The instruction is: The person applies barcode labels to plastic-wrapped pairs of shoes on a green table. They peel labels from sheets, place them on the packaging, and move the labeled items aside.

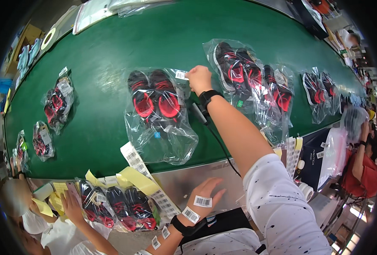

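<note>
"Two hands are showing, so what is the right hand [200, 79] doing up there?"

"It's pinching a small white barcode label [181, 75] at its fingertips, right by the upper right corner of a clear plastic bag [171, 148]!"

"And inside that bag?"

"A pair of black shoes with bright pink-red linings [168, 91] is lying side by side, toes pointing away from the person, out on the broad green tabletop [99, 42]. A slim black device [199, 114] is resting just right of the bag, its thin black cable [219, 143] trailing toward the near edge."

"What about the left hand [204, 195]?"

"Down low, that one is hanging loose, fingers extended, gripping nothing that shows. White barcode stickers [203, 201] are dotting its back and forearm, and a black watch [189, 228] is circling its wrist."

"Anything beside it?"

"A long white strip of barcode labels [133, 157] is running from beside the bag toward that wrist, yellow paper [138, 179] curling alongside. Off to the right, more bagged black-and-pink shoes [235, 70] are lying clustered."
</note>
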`<state>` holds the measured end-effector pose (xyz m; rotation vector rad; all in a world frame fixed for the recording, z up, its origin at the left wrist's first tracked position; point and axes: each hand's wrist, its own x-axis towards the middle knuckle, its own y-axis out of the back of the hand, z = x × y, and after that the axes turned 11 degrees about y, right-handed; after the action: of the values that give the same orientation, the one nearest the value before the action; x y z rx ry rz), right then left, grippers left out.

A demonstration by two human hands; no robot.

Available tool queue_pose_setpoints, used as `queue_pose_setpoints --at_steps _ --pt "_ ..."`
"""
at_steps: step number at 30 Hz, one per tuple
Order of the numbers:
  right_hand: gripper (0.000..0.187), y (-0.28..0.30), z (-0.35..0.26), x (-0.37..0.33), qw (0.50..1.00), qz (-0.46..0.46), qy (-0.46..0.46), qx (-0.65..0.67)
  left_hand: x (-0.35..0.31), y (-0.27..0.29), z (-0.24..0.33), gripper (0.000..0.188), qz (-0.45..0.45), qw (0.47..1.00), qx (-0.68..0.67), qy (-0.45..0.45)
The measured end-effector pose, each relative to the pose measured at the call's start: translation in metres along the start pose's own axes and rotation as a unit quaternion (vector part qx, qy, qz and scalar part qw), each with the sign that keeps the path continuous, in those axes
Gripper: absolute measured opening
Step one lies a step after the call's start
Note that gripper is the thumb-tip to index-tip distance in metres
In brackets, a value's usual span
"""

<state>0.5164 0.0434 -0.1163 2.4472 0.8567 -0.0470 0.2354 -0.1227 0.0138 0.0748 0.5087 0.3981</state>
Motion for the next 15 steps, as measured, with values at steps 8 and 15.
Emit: queue_pose_setpoints --at_steps 8,15 --pt "0.043 0.053 -0.012 -0.038 0.962 -0.036 0.163 -0.215 -0.003 -0.002 0.004 0.028 -0.009 1.000 0.007 -0.004" --pt "0.009 0.210 0.009 -0.159 0.844 -0.264 0.337 -0.324 -0.011 -0.012 -0.008 0.027 -0.034 0.998 0.022 0.042"
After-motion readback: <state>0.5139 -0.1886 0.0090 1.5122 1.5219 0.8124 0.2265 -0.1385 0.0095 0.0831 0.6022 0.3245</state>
